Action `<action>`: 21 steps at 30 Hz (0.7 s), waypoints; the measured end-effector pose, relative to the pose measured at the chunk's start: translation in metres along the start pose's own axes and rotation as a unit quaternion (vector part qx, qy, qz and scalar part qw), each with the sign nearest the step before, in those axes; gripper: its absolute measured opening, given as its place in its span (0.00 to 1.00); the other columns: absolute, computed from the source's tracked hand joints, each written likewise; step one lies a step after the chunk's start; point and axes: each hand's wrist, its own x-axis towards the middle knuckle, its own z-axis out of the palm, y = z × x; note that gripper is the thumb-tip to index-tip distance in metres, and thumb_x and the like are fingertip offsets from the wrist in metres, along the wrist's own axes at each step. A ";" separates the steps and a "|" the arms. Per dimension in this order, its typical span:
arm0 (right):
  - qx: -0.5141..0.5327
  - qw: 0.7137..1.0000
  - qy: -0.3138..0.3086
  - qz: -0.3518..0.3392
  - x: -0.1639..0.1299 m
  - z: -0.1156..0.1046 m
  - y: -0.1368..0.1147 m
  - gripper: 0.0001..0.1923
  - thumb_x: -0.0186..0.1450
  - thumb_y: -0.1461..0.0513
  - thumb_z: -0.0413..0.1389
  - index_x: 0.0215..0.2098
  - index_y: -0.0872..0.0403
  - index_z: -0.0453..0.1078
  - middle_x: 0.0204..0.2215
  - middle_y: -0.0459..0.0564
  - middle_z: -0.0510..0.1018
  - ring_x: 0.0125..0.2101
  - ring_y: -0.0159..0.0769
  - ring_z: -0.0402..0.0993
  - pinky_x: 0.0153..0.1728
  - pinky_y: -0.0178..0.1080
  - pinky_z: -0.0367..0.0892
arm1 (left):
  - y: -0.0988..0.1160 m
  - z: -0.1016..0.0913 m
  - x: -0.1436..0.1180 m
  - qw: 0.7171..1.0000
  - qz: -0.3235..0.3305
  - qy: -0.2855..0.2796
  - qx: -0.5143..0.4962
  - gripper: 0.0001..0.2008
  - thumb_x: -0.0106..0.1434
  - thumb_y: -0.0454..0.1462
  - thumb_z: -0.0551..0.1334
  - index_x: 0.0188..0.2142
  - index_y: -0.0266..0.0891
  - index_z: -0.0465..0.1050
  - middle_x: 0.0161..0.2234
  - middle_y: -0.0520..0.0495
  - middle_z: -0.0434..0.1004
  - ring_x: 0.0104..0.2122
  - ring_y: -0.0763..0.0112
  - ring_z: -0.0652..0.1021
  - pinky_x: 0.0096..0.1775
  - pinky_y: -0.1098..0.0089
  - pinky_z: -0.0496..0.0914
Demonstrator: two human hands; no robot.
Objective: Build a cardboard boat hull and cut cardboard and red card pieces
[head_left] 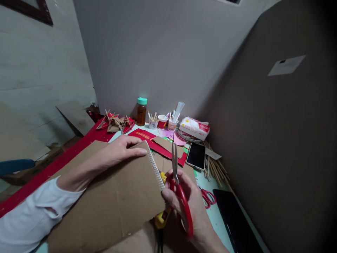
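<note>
My left hand (126,149) grips the top edge of a large brown corrugated cardboard sheet (113,196), thumb on the near face. The sheet is tilted toward me, and its cut right edge shows the white fluting. Red-handled scissors (185,209) are in my right hand (196,200), blades pointing up and slightly apart, to the right of that edge. My right thumb touches the cardboard near its lower right corner. Partly hidden behind the sheet is a yellow tool (161,219) with a black cord.
A phone (196,155), wooden sticks (216,170), a second pair of red scissors (209,198) and a black flat device (234,221) lie to the right. Behind stand a bottle (141,114), several cups (162,122) and a tissue pack (195,129). Stick-and-paper pieces (113,121) lie back left.
</note>
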 end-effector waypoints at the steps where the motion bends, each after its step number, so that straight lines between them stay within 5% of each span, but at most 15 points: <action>1: -0.003 1.000 0.000 -0.004 -0.001 0.001 -0.001 0.24 0.51 0.52 0.72 0.39 0.52 0.69 0.26 0.42 0.72 0.24 0.29 0.68 0.23 0.31 0.64 | 0.005 0.001 -0.001 0.999 0.006 0.012 0.037 0.17 0.56 0.51 0.65 0.24 0.40 0.68 0.24 0.54 0.66 0.25 0.71 0.67 0.27 0.71 0.59; 6: -0.051 0.998 -0.046 -0.003 -0.004 0.002 -0.006 0.25 0.51 0.51 0.72 0.39 0.51 0.69 0.26 0.43 0.72 0.24 0.29 0.67 0.24 0.32 0.66 | 0.011 0.002 -0.005 0.996 -0.002 0.036 0.083 0.23 0.55 0.53 0.63 0.19 0.41 0.58 0.19 0.57 0.56 0.21 0.74 0.59 0.24 0.70 0.52; 12: -0.086 0.991 -0.099 -0.009 -0.004 -0.002 -0.002 0.23 0.54 0.51 0.70 0.40 0.52 0.69 0.29 0.43 0.72 0.26 0.29 0.68 0.27 0.32 0.66 | -0.008 0.006 -0.001 0.988 -0.047 -0.034 -0.141 0.20 0.59 0.52 0.62 0.22 0.40 0.68 0.19 0.52 0.67 0.19 0.72 0.66 0.24 0.70 0.60; 21: 0.033 0.986 0.129 -0.101 0.024 -0.034 -0.005 0.21 0.56 0.52 0.69 0.40 0.51 0.69 0.27 0.40 0.72 0.23 0.27 0.67 0.24 0.29 0.65 | -0.026 -0.023 -0.001 0.993 -0.046 -0.081 -0.075 0.20 0.57 0.52 0.67 0.21 0.39 0.71 0.21 0.53 0.68 0.19 0.72 0.68 0.23 0.72 0.59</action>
